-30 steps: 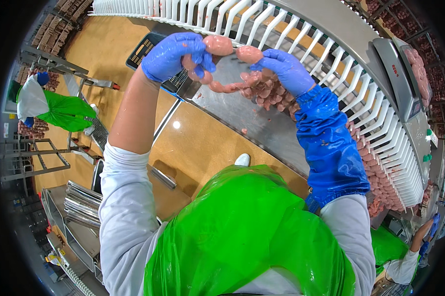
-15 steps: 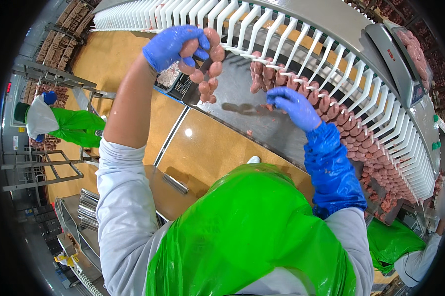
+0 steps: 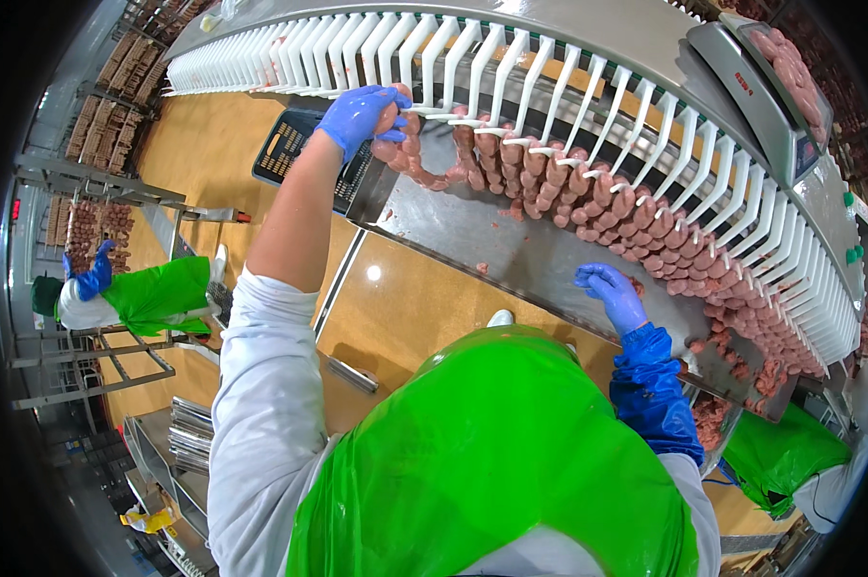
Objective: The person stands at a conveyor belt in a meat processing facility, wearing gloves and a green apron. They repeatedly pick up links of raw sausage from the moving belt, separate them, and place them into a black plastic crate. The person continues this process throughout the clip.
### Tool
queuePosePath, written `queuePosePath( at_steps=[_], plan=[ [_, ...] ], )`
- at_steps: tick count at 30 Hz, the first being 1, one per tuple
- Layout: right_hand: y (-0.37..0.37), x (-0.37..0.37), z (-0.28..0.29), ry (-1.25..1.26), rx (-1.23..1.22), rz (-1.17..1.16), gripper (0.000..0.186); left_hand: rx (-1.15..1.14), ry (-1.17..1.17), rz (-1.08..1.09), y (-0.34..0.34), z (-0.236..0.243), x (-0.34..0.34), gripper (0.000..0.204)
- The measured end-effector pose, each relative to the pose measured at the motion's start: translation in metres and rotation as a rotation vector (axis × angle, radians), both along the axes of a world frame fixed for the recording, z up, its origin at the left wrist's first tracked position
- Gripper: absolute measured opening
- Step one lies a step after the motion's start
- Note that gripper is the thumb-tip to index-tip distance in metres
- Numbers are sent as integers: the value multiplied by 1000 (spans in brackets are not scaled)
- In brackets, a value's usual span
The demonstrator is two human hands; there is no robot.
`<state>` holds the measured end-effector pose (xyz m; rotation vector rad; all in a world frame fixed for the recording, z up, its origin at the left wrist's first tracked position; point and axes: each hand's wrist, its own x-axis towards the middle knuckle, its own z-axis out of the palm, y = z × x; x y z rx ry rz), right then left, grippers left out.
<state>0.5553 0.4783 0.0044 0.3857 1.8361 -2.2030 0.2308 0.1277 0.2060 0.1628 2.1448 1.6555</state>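
Observation:
In a blue glove, my left hand (image 3: 357,120) is closed round the end of a string of pink sausage links (image 3: 410,159) beside the white hooks. That string dips and runs right to the sausages (image 3: 559,178) hanging in close loops from the row of white hooks (image 3: 549,96). My right hand (image 3: 612,296), also gloved, is away from the hooks, above the steel tray (image 3: 424,216). Its fingers are stretched out with nothing visible in them. A small meat scrap (image 3: 636,285) shows just behind it.
A dark perforated crate (image 3: 285,144) stands left of the tray. At the back right is a scale (image 3: 756,91) with sausages on it. Loose meat (image 3: 770,375) lies at the tray's right end. One co-worker (image 3: 155,293) is at far left, another (image 3: 790,462) at lower right.
My left hand has moved right and slightly nearer; its dangling links now stretch to the hung sausages. My right hand has drawn back toward me, away from the hooks. More hooks now carry sausages.

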Motion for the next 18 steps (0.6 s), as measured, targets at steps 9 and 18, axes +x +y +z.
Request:
queuePosePath(
  at_steps=[9,18],
  plan=[
    [-2,7,-7,-17,-21,-28,27,-435,521,101,30,-48,2,29],
    [13,38,-24,-12,196,-23,25,-130,55,-15,3,-321,27,48]
  ],
)
